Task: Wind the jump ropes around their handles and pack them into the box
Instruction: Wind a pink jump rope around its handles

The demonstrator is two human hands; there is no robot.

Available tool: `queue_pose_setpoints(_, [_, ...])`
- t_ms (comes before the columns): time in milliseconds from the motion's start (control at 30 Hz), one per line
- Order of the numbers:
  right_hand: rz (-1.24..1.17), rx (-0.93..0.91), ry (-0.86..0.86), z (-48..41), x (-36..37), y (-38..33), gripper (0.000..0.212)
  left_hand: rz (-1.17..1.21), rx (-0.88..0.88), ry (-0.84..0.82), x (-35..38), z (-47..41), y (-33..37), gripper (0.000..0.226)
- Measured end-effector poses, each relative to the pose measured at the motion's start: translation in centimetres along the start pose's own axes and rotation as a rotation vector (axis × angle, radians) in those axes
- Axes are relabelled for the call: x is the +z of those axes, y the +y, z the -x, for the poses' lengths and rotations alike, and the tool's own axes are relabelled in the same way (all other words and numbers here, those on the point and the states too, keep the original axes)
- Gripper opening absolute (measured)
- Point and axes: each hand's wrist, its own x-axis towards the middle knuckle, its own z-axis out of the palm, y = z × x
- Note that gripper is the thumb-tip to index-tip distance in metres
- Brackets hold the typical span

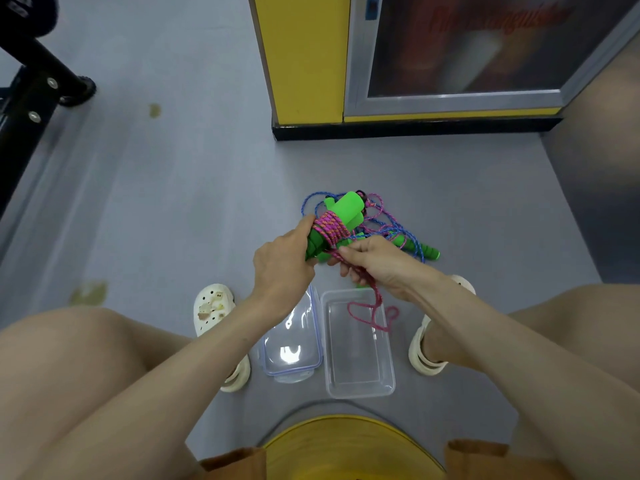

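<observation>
Sitting above the grey floor (173, 202), the person has the clear box (360, 358) near, between the feet, with its lid (294, 355) just left of it. The left hand (280, 261) grips the green handles (349, 207). The right hand (374, 261) pinches the pink rope (330, 226), which is partly wound around them, its loose tail hanging over the box. The blue rope (306, 202) lies tangled on the floor, farther away. I judge the task is in its first half: nothing is packed yet.

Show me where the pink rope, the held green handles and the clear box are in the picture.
pink rope (330, 227): head view, on the coils wound round the handles.
held green handles (349, 206): head view, on the foam end above the coils.
clear box (358, 367): head view, on its bare bottom.
</observation>
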Motion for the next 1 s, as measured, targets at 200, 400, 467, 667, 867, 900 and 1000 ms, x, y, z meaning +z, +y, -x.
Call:
queue_pose_setpoints(200, [-0.135, 0.009, -0.094, 0.1, 0.2, -0.2, 0.019, -0.179, 0.095, 0.081, 0.5, 1.1, 0.7, 0.067])
queue_pose_setpoints(400, [-0.186, -0.026, -0.039, 0.4, 0.6, -0.3, 0.028, -0.134, 0.122, 0.091, 1.1, 1.1, 0.8, 0.082])
queue_pose_setpoints(467, [-0.187, -0.038, 0.008, 0.3, 0.6, -0.3, 0.026, -0.08, 0.15, 0.05, 1.5, 1.2, 0.9, 0.082])
queue_pose_setpoints(667, [-0.232, -0.001, 0.176, -0.5, -0.6, 0.3, 0.036, 0.189, 0.14, -0.203, 0.7, 0.9, 1.4, 0.079])
queue_pose_setpoints(867, [-0.248, 0.028, -0.041, -0.3, -1.2, 0.7, 0.034, 1.005, -0.38, -0.468, -1.5, -1.0, 0.1, 0.042])
queue_pose_setpoints(900, [-0.268, 0.019, -0.075, -0.2, -1.1, 0.6, 0.034, 1.098, -0.436, -0.561, -1.7, -0.9, -0.1, 0.043])
queue_pose_setpoints(1000, [-0.254, -0.016, -0.142, -0.1, -1.0, 0.1, 0.038, 1.313, -0.434, -0.761, -1.7, -0.5, -0.2, 0.048])
